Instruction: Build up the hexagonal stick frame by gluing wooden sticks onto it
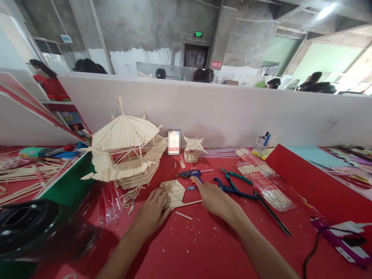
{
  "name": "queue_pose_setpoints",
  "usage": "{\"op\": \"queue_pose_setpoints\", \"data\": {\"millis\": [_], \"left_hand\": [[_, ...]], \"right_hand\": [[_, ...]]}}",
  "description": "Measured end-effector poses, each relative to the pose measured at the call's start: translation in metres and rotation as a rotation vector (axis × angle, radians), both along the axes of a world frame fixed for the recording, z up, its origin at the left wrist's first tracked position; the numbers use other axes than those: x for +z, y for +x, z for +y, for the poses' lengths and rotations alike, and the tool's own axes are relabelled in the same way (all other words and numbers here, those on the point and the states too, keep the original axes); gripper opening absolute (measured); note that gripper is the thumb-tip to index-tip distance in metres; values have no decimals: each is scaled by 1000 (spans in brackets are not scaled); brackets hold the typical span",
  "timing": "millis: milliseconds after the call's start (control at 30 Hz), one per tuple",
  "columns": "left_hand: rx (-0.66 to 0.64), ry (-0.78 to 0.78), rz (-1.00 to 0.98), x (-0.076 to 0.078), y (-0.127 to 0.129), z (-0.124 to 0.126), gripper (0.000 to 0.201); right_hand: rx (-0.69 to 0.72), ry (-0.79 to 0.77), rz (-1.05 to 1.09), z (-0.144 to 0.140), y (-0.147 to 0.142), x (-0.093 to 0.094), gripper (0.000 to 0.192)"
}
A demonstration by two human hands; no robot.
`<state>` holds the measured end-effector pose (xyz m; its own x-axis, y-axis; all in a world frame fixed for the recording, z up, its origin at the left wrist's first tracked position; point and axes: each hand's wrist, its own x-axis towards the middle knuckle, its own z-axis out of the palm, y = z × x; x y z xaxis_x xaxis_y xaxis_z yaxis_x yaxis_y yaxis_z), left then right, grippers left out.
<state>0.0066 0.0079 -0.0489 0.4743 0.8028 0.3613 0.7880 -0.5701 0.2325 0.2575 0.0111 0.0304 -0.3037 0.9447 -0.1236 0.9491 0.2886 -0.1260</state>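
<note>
My left hand (151, 209) holds the left edge of a flat hexagonal wooden-stick panel (176, 191), its thumb along the lower side. My right hand (216, 197) is right of the panel, its index finger stretched to the handle of a blue hot glue gun (188, 174) lying on the table; its other fingers are hidden underneath. A thin stick (188, 204) runs from the panel to the right hand's edge. Whether that hand grips the glue gun or stick does not show. A small blue block (191, 188) lies between panel and hand.
A large stick pavilion (124, 151) stands back left, a small one (194, 149) at back centre. Pliers (235, 190), cutters (236, 177) and bagged sticks (266, 186) lie right. A dark clear-sided container (43, 228) stands front left, a power strip (343, 242) front right.
</note>
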Motion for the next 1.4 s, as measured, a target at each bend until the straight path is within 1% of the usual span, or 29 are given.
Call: {"op": "queue_pose_setpoints", "data": {"millis": [33,67,133,167,233,300,367,433,533,600,667,767,833,900,967,1133,1400], "left_hand": [[6,2,-1,-1,0,0,34],[10,4,-2,-1,0,0,35],[9,1,-4,-2,1,0,38],[7,-1,-4,-2,1,-1,38],[6,-3,-2,-2,1,-1,38],[5,-3,-2,-2,1,-1,38],[-2,4,-7,-1,1,-1,39],[-9,15,-9,-1,1,-1,39],[-4,20,9,0,1,0,41],[2,9,22,0,2,0,40],[5,3,31,1,2,-1,39],[0,-4,43,1,2,-1,39],[0,-5,41,0,2,0,40],[0,0,32,0,2,0,40],[-3,3,27,0,2,0,40],[10,-17,51,0,3,-1,41],[9,-29,50,2,3,-2,40]], "right_hand": [[29,9,106,-1,3,-1,70],[46,8,248,-2,5,-3,62],[36,-36,616,-3,5,-10,37],[19,-76,819,-4,3,-14,30],[-10,-180,1192,-5,-3,-25,28],[-25,-281,1464,-7,-9,-34,31],[-44,-354,1615,-10,-13,-41,35],[-78,-375,1682,-13,-13,-46,40],[-158,-385,1688,-14,-12,-54,40],[-201,-371,1602,-14,-11,-59,37],[-193,-245,1451,-15,-11,-61,36],[-112,27,1221,-16,-11,-60,24],[-75,96,1126,-17,-12,-59,15],[-65,96,1077,-17,-12,-60,9],[-59,102,1057,-17,-11,-63,6],[-22,176,1027,-17,-10,-69,11],[-22,168,1018,-15,-11,-71,15]]}}
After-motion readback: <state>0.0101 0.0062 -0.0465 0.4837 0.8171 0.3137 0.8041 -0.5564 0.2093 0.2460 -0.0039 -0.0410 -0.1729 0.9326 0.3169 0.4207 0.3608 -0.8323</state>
